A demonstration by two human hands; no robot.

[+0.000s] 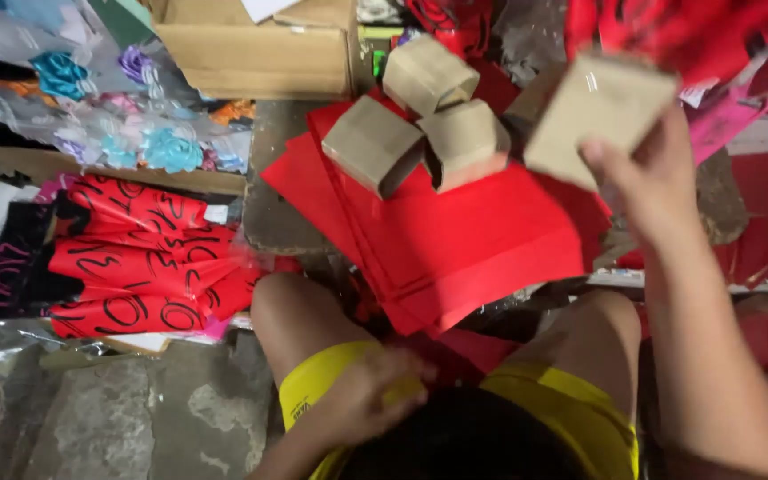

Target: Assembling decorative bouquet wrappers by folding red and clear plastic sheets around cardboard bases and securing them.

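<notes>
**Right hand lifts a folded brown box above the red sheets**

Both hands belong to a person seated low, knees apart in yellow shorts (pixel 331 373). Raised and extended forward, the right hand (pixel 646 173) pinches a small brown paper box (pixel 597 116) by its lower corner, thumb on the near face and fingers behind it, so the piece hangs clear of everything below; the grip looks light, fitting for something thin and hollow. Down by the lap, the left hand (pixel 366 396) is blurred and loosely curled near the left thigh; whether it grasps anything cannot be told.

Just left of the raised hand, three more brown boxes (pixel 420 124) sit bunched together, touching one another, on a fanned stack of red sheets (pixel 473 240) that spreads between the knees and the right hand, within easy reach of both arms.

Further left of the left hand, well apart, lies a bundle of red printed bags (pixel 144 267) in clear wrap, and beyond it packets of pastel ribbon bows (pixel 108 116). A cardboard carton (pixel 251 49) stands beyond the boxes, at the far edge of the concrete floor (pixel 135 418)
</notes>
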